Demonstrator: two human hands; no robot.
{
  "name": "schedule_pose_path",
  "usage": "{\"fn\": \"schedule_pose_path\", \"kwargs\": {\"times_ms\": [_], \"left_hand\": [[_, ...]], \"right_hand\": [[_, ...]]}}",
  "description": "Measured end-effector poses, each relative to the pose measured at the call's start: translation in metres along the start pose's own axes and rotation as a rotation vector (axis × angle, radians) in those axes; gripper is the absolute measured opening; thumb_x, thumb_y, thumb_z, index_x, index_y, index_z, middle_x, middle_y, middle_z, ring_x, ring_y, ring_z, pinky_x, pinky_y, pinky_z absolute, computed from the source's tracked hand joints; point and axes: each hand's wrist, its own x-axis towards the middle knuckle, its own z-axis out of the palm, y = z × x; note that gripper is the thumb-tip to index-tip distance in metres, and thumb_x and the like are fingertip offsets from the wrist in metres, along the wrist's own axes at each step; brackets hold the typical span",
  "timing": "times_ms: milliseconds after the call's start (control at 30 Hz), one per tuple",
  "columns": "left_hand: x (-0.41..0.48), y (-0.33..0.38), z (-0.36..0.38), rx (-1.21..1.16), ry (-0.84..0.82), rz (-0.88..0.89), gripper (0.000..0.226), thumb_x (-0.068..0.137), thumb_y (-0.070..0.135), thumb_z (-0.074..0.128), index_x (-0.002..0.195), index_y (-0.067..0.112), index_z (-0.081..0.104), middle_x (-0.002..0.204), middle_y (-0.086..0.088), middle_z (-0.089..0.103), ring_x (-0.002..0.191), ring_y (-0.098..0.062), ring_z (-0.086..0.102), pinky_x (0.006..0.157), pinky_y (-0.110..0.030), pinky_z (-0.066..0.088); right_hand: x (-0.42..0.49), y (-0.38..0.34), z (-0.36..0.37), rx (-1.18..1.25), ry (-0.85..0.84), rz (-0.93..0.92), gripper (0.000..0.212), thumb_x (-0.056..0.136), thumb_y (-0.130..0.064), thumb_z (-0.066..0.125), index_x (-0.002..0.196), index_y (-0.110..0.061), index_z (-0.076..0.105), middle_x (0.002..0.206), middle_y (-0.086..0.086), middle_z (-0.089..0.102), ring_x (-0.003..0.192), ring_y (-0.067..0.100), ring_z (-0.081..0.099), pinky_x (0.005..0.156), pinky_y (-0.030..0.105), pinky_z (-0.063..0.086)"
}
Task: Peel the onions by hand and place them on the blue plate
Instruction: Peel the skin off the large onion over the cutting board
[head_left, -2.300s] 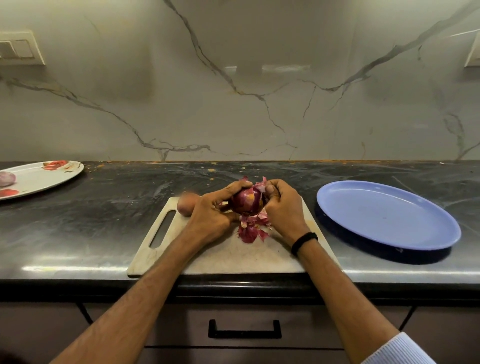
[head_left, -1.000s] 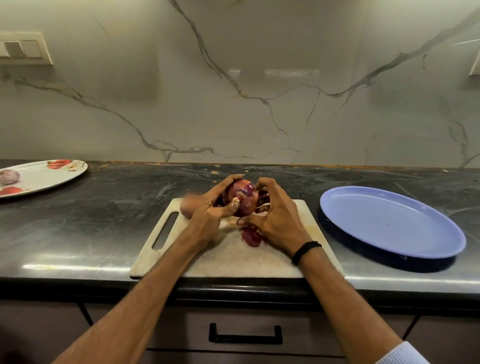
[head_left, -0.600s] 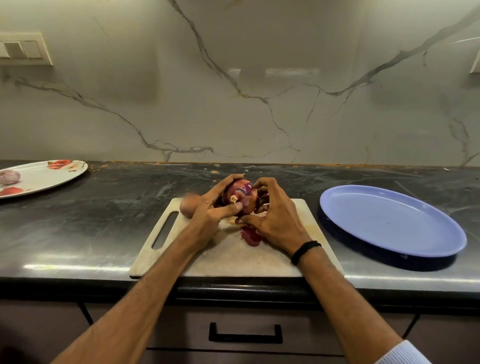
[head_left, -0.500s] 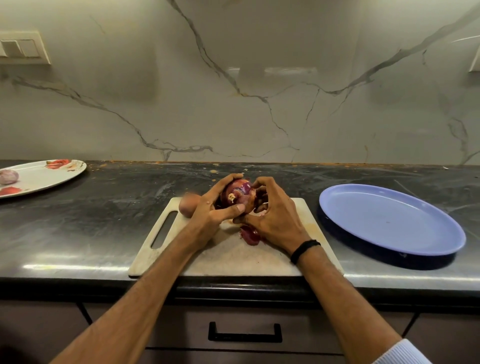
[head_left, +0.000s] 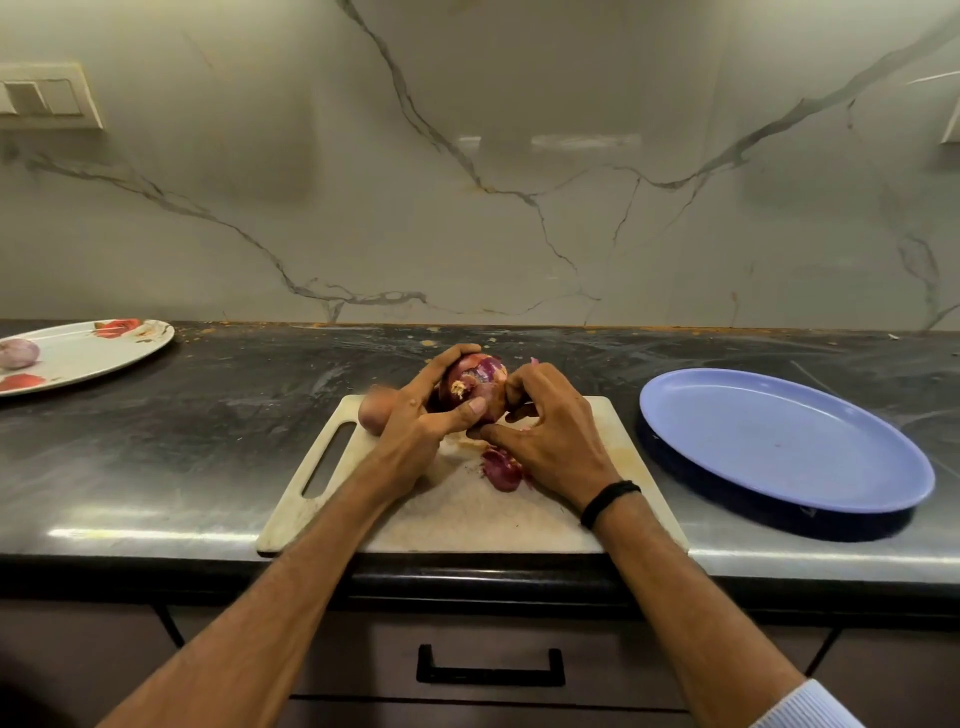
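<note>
- A person's left hand (head_left: 415, 421) grips a red onion (head_left: 477, 379) held just above the far edge of the cutting board (head_left: 467, 519); the fingers curl over its top and the thumb lies across its near face.
- The right hand (head_left: 553, 439) curls against the onion's right side, thumb tip under it beside the left thumb; it appears to be picking at the skin, though the pinch itself is hidden behind the fingers.
- Progress reads as early; torn purple peel scraps (head_left: 501, 467) lie on the board below the hands, yet dry skin shows in patches on the onion, so the peeling looks unfinished.
- The blue plate (head_left: 779, 447), on the counter just right of the board, holds nothing; no onion has been delivered.
- A pale rounded thing (head_left: 374, 415), probably another onion, sits at the board's far left corner, half hidden by the left hand; whether it is peeled cannot be told.
- A white plate (head_left: 88, 353), well to the left of the board, carries one more onion (head_left: 18, 353), so at least that one seems left to do.
- The held onion's pale root tuft faces the person, slightly left; its root-to-tip axis seems to run from the board's near side toward the wall, tilted a little upward.
</note>
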Motion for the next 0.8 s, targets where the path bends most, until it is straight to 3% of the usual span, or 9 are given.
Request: {"fn": "schedule_pose_path", "kwargs": {"times_ms": [133, 233, 367, 500, 600, 800], "left_hand": [[0.007, -0.011, -0.003, -0.019, 0.023, -0.003, 0.070, 0.072, 0.039, 0.078, 0.138, 0.029, 0.058, 0.128, 0.012, 0.065, 0.122, -0.023, 0.063, 0.104, -0.053, 0.051], [0.009, -0.013, -0.004, -0.032, 0.013, -0.006, 0.074, 0.068, 0.044, 0.079, 0.137, 0.030, 0.058, 0.129, 0.009, 0.064, 0.121, -0.024, 0.063, 0.103, -0.050, 0.052], [0.011, -0.017, -0.005, -0.019, -0.042, 0.029, 0.064, 0.074, 0.028, 0.078, 0.135, 0.033, 0.057, 0.132, 0.000, 0.058, 0.116, -0.023, 0.064, 0.097, -0.039, 0.058], [0.010, -0.018, -0.005, -0.020, -0.070, 0.030, 0.065, 0.075, 0.027, 0.078, 0.136, 0.033, 0.057, 0.133, -0.001, 0.057, 0.115, -0.021, 0.064, 0.093, -0.033, 0.058], [0.010, -0.017, -0.005, -0.052, -0.097, 0.022, 0.063, 0.075, 0.025, 0.078, 0.134, 0.033, 0.057, 0.132, 0.000, 0.057, 0.114, -0.021, 0.064, 0.091, -0.032, 0.058], [0.009, -0.016, -0.004, -0.065, -0.124, 0.040, 0.059, 0.081, 0.011, 0.079, 0.133, 0.029, 0.057, 0.129, 0.006, 0.057, 0.111, -0.014, 0.065, 0.089, -0.028, 0.058]], "right_hand": [[0.001, 0.000, 0.001, 0.048, -0.010, 0.089, 0.036, 0.077, -0.026, 0.083, 0.094, -0.019, 0.051, 0.095, -0.006, 0.053, 0.085, 0.008, 0.055, 0.071, 0.020, 0.053], [0.002, -0.001, -0.002, 0.133, 0.050, 0.152, 0.023, 0.086, -0.016, 0.072, 0.101, -0.020, 0.056, 0.105, -0.004, 0.056, 0.094, 0.003, 0.057, 0.076, 0.015, 0.050], [0.006, 0.001, -0.003, 0.123, 0.176, 0.147, 0.016, 0.094, -0.011, 0.062, 0.104, -0.023, 0.060, 0.105, -0.003, 0.060, 0.093, 0.006, 0.060, 0.077, 0.019, 0.052], [0.006, 0.004, -0.003, 0.107, 0.182, 0.124, 0.015, 0.095, -0.007, 0.061, 0.106, -0.017, 0.064, 0.104, 0.000, 0.061, 0.094, 0.012, 0.062, 0.076, 0.020, 0.054], [0.006, 0.005, -0.003, 0.074, 0.150, 0.115, 0.014, 0.095, -0.010, 0.062, 0.104, -0.019, 0.066, 0.105, -0.004, 0.060, 0.099, 0.008, 0.058, 0.084, 0.021, 0.051], [0.006, 0.006, -0.003, 0.028, 0.161, 0.110, 0.010, 0.092, -0.005, 0.064, 0.098, -0.012, 0.067, 0.103, 0.003, 0.059, 0.094, 0.010, 0.056, 0.082, 0.008, 0.044]]}}
